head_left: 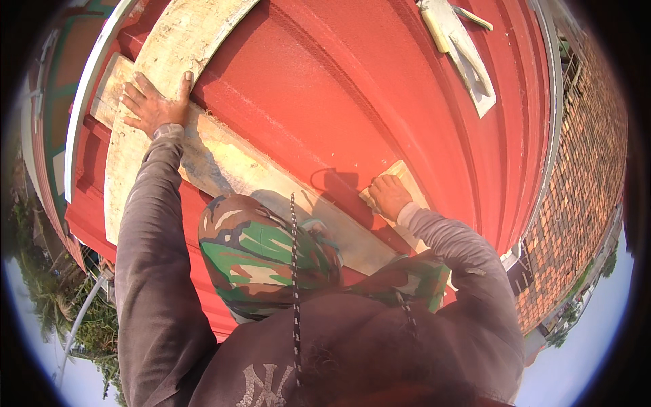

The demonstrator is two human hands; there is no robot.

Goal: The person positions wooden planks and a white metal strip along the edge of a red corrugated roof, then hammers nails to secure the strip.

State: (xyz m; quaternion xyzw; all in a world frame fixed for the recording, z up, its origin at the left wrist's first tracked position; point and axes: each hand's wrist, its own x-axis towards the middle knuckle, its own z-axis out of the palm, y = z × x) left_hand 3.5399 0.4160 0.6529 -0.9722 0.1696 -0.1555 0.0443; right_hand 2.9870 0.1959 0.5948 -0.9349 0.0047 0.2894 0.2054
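- The red metal roof (pixel 380 88) fills most of the view, its ribs bending toward the rim; the person kneels on it, camouflage trousers (pixel 261 254) and grey sleeves coming in from the lower edge.
- To the right, beyond the roof's pale edge trim, lies a neighbouring roof of brown tiles (pixel 583 183).
- A long pale wooden plank (pixel 271 186) lies across the red sheet, running from the upper left down toward the lower right, past the knee.
- A second pale board (pixel 146 115), curved by the lens, crosses the plank's upper end and runs up toward the top edge.
- Near the top right, well apart from both hands, a whitish flat tool (pixel 468 57) with a yellowish handle rests on the roof.
- The left hand (pixel 154 103) lies palm down where the two boards cross, its fingers (pixel 139 91) spread flat on the wood.
- The right hand (pixel 388 195) is curled, knuckles up, pressing on a small pale wooden block (pixel 400 173) that sits against the red sheet just beside the plank's lower part; its fingers are folded together over the block's edge.
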